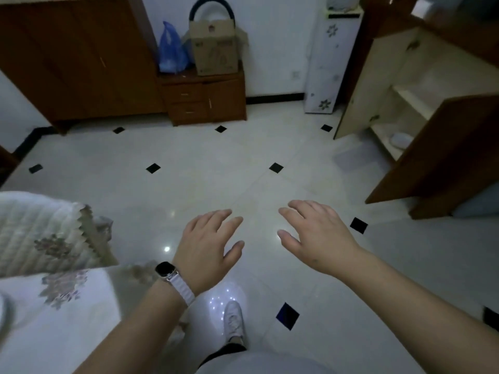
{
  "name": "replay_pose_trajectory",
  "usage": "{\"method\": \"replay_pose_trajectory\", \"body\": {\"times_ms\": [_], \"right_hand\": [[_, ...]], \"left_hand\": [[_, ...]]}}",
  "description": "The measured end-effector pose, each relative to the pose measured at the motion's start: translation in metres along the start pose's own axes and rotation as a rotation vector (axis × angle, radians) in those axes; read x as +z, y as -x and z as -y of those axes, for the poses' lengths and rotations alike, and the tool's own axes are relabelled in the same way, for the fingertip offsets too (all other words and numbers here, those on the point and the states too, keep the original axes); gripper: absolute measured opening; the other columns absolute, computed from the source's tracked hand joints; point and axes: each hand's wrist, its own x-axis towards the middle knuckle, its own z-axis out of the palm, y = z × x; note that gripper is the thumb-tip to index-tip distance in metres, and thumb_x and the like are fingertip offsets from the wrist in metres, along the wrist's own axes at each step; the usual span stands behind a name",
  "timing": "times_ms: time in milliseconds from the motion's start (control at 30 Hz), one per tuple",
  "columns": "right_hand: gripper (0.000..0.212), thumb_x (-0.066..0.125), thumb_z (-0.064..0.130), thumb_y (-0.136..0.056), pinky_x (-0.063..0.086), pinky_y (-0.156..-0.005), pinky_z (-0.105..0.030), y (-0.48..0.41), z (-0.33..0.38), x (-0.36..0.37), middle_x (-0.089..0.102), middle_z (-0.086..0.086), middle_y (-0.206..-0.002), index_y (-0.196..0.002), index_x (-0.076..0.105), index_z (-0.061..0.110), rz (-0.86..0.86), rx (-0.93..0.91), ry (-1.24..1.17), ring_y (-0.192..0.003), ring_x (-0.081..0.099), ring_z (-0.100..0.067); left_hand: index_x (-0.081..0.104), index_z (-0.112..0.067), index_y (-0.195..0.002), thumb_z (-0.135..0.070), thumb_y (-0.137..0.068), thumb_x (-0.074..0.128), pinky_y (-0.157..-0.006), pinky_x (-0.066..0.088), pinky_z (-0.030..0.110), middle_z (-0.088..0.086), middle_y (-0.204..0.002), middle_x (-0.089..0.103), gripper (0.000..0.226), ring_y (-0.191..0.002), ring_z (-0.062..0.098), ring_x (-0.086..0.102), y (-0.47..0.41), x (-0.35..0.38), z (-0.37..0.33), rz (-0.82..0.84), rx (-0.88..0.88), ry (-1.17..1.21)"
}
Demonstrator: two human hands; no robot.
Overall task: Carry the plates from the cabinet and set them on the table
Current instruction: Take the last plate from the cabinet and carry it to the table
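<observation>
While both arms reach forward over the tiled floor (216, 171), nothing is held; far left, the table (54, 319) under a floral quilted cloth (40, 233) shows a pale curved rim at the frame edge, possibly a plate, too cropped to tell; left hand (208, 247) is palm down, fingers spread and empty, a watch (172, 276) with a white strap on its wrist; a white shoe (233, 319) stands on the floor below the hands; right hand (318, 236) is likewise flat, fingers loose, gripping nothing, just apart from the left; at the back, a cardboard box (216, 47) and blue bag (171, 49) sit on a low drawer unit (205, 101); far right, the cabinet (445, 147) stands with its door (361, 85) open; a white plate (401, 140) lies on its bottom shelf, well apart from both hands.
</observation>
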Motion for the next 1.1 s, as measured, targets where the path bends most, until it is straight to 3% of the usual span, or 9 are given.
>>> {"method": "replay_pose_trajectory", "body": {"times_ms": [367,500,800,1100], "right_hand": [[0.051,0.047,0.049,-0.095,0.030,-0.106,-0.037,-0.145,0.006,-0.007,0.049,-0.003,-0.142,-0.138,0.050,0.022,-0.052,0.206,0.006,-0.130,0.042,-0.023],[0.051,0.046,0.050,-0.095,0.030,-0.104,-0.034,-0.167,-0.007,-0.015,0.051,-0.002,-0.141,-0.139,0.050,0.023,-0.062,0.263,0.033,-0.129,0.044,-0.022],[0.052,0.045,0.050,-0.095,0.029,-0.101,-0.032,-0.212,-0.066,-0.005,0.053,0.001,-0.138,-0.139,0.049,0.022,-0.067,0.381,0.007,-0.126,0.045,-0.020],[0.052,0.050,0.046,-0.095,0.034,-0.102,-0.039,-0.327,-0.178,0.005,0.054,-0.004,-0.136,-0.138,0.051,0.016,-0.098,0.331,-0.126,-0.124,0.048,-0.025]], "left_hand": [[0.065,-0.017,-0.120,-0.034,-0.081,0.069,-0.094,0.043,0.044,0.009,-0.124,0.064,0.043,-0.112,0.031,0.059,-0.160,0.011,0.105,0.005,0.189,0.091],[0.065,-0.018,-0.120,-0.038,-0.081,0.064,-0.093,0.045,0.045,0.009,-0.124,0.064,0.044,-0.112,0.032,0.059,-0.202,0.018,0.112,0.001,0.243,0.111],[0.062,-0.017,-0.124,-0.038,-0.082,0.066,-0.095,0.043,0.047,0.009,-0.127,0.063,0.047,-0.118,0.034,0.055,-0.281,0.050,0.114,0.083,0.332,0.068],[0.063,-0.017,-0.125,-0.036,-0.084,0.064,-0.099,0.041,0.047,0.008,-0.128,0.063,0.045,-0.120,0.032,0.055,-0.421,0.076,0.099,0.141,0.260,-0.010]]}}
